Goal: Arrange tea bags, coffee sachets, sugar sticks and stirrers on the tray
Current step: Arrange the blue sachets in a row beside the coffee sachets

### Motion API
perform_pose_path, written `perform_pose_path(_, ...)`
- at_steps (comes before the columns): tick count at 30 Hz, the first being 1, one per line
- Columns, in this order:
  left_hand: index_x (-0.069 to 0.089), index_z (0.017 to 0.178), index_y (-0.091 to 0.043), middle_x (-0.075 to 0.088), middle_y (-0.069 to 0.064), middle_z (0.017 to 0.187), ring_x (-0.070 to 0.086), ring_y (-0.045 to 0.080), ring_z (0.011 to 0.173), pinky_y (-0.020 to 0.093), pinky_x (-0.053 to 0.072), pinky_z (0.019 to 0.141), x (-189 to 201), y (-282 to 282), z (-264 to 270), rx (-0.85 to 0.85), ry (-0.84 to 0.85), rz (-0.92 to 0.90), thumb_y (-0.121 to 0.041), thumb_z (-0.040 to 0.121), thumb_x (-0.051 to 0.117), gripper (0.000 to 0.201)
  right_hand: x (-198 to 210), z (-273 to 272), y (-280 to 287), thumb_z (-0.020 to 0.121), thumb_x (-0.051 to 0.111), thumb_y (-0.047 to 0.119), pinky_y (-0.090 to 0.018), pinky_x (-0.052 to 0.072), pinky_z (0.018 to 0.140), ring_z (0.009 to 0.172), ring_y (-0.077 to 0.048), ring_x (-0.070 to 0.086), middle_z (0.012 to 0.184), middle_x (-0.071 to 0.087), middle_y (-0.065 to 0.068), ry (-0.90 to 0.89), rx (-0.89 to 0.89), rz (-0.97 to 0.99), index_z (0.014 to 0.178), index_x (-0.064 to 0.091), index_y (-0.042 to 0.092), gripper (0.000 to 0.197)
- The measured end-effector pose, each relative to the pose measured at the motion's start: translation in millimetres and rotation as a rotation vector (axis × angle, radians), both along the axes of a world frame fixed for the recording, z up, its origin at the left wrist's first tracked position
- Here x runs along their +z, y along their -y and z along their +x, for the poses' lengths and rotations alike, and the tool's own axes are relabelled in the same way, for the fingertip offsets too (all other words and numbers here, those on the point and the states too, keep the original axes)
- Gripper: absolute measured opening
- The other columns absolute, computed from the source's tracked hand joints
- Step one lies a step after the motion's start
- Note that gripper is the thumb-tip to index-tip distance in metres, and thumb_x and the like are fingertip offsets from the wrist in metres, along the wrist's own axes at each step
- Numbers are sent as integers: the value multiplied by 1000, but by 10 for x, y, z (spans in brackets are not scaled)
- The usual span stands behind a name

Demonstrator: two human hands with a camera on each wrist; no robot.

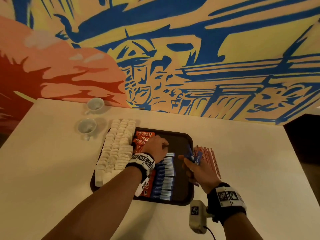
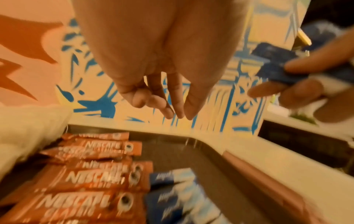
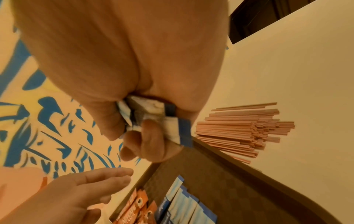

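Sugar sticks, blue and white, lie in an overlapping column down the middle of the tray, from near its front edge to about halfway back, just right of the orange coffee sachets; the white tea bags fill the tray's left side and spill past its left edge. Your right hand is clamped on a loose bundle of more sugar sticks over the tray's right edge. Your left hand hovers above the top of the column, fingers relaxed and holding nothing.

The risk is the bundle: it fans out unevenly in your grip, so a loosened finger could drop several at once and skew the neat column. Pulling one stick out with your left hand could drag its neighbours along.

The stirrers lie on the table against the tray's right edge, right beneath your right hand. A low wrist could scatter them or roll some toward the table's right edge.
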State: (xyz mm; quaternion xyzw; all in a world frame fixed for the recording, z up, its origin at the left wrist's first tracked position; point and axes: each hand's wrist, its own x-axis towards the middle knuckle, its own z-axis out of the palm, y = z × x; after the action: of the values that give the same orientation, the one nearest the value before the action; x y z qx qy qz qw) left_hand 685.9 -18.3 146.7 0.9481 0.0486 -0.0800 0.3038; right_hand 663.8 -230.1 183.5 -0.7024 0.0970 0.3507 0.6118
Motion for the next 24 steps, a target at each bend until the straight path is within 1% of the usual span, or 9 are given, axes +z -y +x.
perform_pose_path(2, 72, 111, -23, 67, -5, 111, 58, 4, 100, 9, 38, 83, 230, -10, -72, 54, 21, -156, -24, 94, 64, 19, 123, -14, 30, 104, 53, 28, -23, 36, 48, 55, -9, 48, 77, 59, -4, 61, 53, 18, 120, 67, 10, 28)
perform_pose_path(4, 74, 110, -23, 70, -10, 107, 60, -8, 92, 1, 39, 75, 477, -13, -189, 74, 32, -347, -23, 94, 67, 18, 266, -41, 41, 104, 53, 29, -23, 36, 49, 58, -9, 48, 84, 57, -10, 119, 102, 37, 120, 69, 18, 25)
perform_pose_path(6, 75, 110, -24, 72, -13, 107, 61, -13, 93, 5, 43, 80, 716, -11, -336, 77, 46, -514, -23, 93, 69, 18, 429, -87, 36, 104, 54, 29, -23, 34, 50, 58, -9, 47, 84, 55, -12, 155, 146, 65, 115, 73, 25, 22)
perform_pose_path(10, 73, 113, -24, 74, -3, 103, 67, 1, 95, 14, 50, 87, 1140, 10, -648, 40, 65, -711, -19, 91, 72, 23, 706, -224, 13, 104, 53, 35, -21, 35, 51, 57, -9, 46, 72, 60, -1, 255, 304, 5, 99, 76, 21, 27)
perform_pose_path(13, 72, 117, -17, 75, 8, 105, 69, 9, 96, 16, 51, 86, 1355, 54, -871, -7, 79, -733, -15, 91, 71, 25, 862, -327, -33, 102, 55, 42, -24, 36, 53, 56, -13, 47, 66, 57, -2, 340, 425, -91, 82, 71, 15, 38)
perform_pose_path(15, 73, 114, -13, 76, 8, 101, 71, 13, 95, 20, 53, 87, 1439, 83, -1004, 4, 99, -743, -15, 91, 71, 23, 979, -409, -75, 104, 55, 35, -19, 38, 51, 51, -6, 48, 58, 57, 7, 363, 452, -95, 73, 63, 19, 35)
perform_pose_path(17, 73, 109, -8, 77, 10, 96, 73, 14, 90, 21, 55, 83, 1501, 95, -1124, 60, 116, -792, -12, 91, 72, 19, 1038, -474, -102, 104, 54, 32, -17, 38, 50, 49, -2, 47, 63, 58, 8, 362, 479, -86, 77, 60, 19, 31)
perform_pose_path(21, 72, 102, -1, 76, 11, 92, 70, 9, 78, 15, 51, 71, 1629, 125, -1358, 106, 148, -829, -9, 91, 71, 13, 1087, -587, -82, 103, 56, 36, -22, 33, 49, 53, -10, 40, 67, 48, -1, 364, 496, -102, 86, 61, 10, 32)
perform_pose_path(24, 68, 103, -2, 74, 15, 88, 67, 6, 70, 14, 48, 65, 1697, 167, -1489, 128, 169, -838, -9, 94, 67, 12, 1156, -659, -53, 102, 56, 37, -22, 35, 49, 54, -10, 42, 65, 48, 1, 390, 507, -117, 80, 57, 19, 29)
